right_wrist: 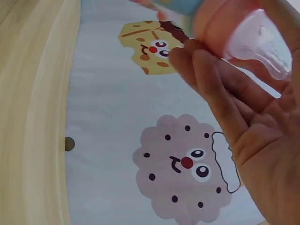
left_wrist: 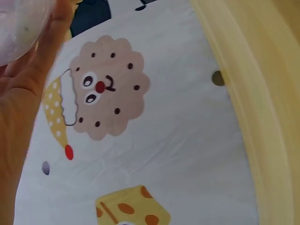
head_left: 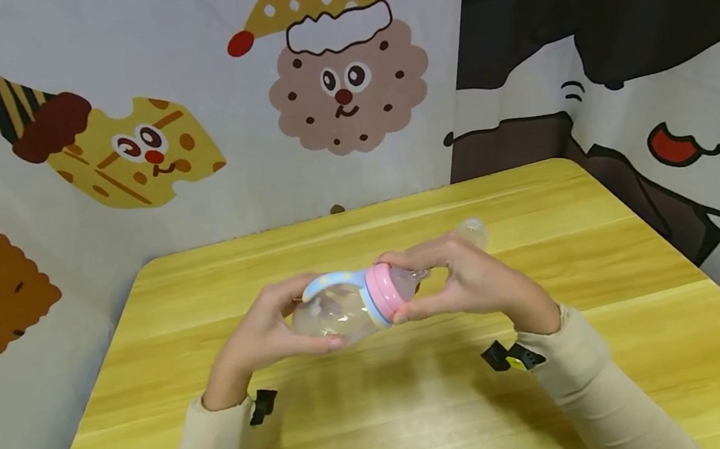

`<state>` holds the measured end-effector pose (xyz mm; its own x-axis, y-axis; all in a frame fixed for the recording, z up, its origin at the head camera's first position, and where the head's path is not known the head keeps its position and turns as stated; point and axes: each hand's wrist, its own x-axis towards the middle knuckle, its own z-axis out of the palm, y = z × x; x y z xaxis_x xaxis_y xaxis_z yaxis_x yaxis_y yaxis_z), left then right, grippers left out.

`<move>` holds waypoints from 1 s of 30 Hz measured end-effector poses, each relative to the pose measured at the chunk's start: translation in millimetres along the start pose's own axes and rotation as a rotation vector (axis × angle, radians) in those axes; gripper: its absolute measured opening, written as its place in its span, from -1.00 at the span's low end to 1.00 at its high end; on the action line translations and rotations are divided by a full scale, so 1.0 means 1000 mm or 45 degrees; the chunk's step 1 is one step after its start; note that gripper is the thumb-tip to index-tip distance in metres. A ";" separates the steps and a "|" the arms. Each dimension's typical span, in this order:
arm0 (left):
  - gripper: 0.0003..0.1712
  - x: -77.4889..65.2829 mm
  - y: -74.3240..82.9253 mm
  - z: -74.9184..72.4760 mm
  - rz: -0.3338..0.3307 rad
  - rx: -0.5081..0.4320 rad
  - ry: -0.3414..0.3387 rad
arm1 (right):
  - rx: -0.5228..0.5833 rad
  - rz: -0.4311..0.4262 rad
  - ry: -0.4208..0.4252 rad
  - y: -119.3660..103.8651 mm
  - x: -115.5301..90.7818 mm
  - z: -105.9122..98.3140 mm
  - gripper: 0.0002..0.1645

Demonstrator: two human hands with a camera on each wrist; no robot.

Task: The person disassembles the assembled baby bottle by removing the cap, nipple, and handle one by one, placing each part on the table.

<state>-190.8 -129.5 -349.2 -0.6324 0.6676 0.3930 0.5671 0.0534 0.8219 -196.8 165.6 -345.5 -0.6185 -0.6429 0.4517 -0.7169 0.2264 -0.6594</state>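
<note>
A clear baby bottle [head_left: 339, 312] with a blue handle piece [head_left: 333, 280] lies sideways in the air over the table, its nipple [head_left: 405, 281] to the right. My left hand [head_left: 271, 325] grips the bottle's rounded body at the base end, thumb along the near side. With thumb and fingers my right hand [head_left: 464, 279] holds the pink collar [head_left: 385, 292]. The right wrist view shows the nipple [right_wrist: 262, 44] close over the palm. In the left wrist view only the clear base [left_wrist: 21, 28] appears, at the top left corner.
A clear dome-shaped cap [head_left: 473, 233] stands on the wood-grain table [head_left: 385, 431] behind my right hand. Behind the table hangs a cartoon-printed curtain [head_left: 248, 193]. Small black devices [head_left: 263, 406] sit at both cuffs.
</note>
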 end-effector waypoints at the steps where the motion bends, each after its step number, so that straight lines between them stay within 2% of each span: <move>1: -0.39 -0.001 0.000 0.000 -0.015 -0.012 0.000 | -0.007 0.002 -0.003 -0.001 0.000 0.000 -0.25; 5: -0.33 -0.002 -0.002 0.002 -0.008 0.077 0.031 | -0.043 0.075 -0.013 -0.003 0.000 0.000 -0.25; 9: -0.20 0.001 -0.006 0.005 0.091 0.309 0.074 | -0.053 0.192 -0.014 -0.004 0.000 -0.001 -0.38; 13: -0.17 0.003 -0.009 0.007 0.179 0.420 0.091 | -0.017 0.263 -0.005 -0.004 0.001 -0.001 -0.48; 17: -0.21 0.006 0.006 0.010 0.197 0.378 0.125 | 0.071 0.228 -0.007 -0.002 0.003 0.002 -0.48; 20: -0.21 0.006 0.010 0.012 0.168 0.305 0.140 | 0.103 0.171 0.012 0.001 0.004 0.005 -0.49; 23: -0.20 0.003 -0.005 0.010 0.103 0.242 0.138 | 0.121 0.159 0.045 0.003 0.003 0.008 -0.50; 26: -0.23 -0.001 -0.018 0.007 0.015 0.115 0.115 | 0.129 0.145 0.059 -0.001 0.003 0.008 -0.42; 30: -0.26 -0.002 -0.025 0.007 -0.042 -0.008 0.095 | 0.110 0.120 0.062 -0.014 0.005 0.001 -0.33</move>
<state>-199.8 -126.9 -373.2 -0.6884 0.6082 0.3952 0.5421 0.0694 0.8374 -190.0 158.4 -334.9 -0.6981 -0.5849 0.4130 -0.6259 0.2185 -0.7487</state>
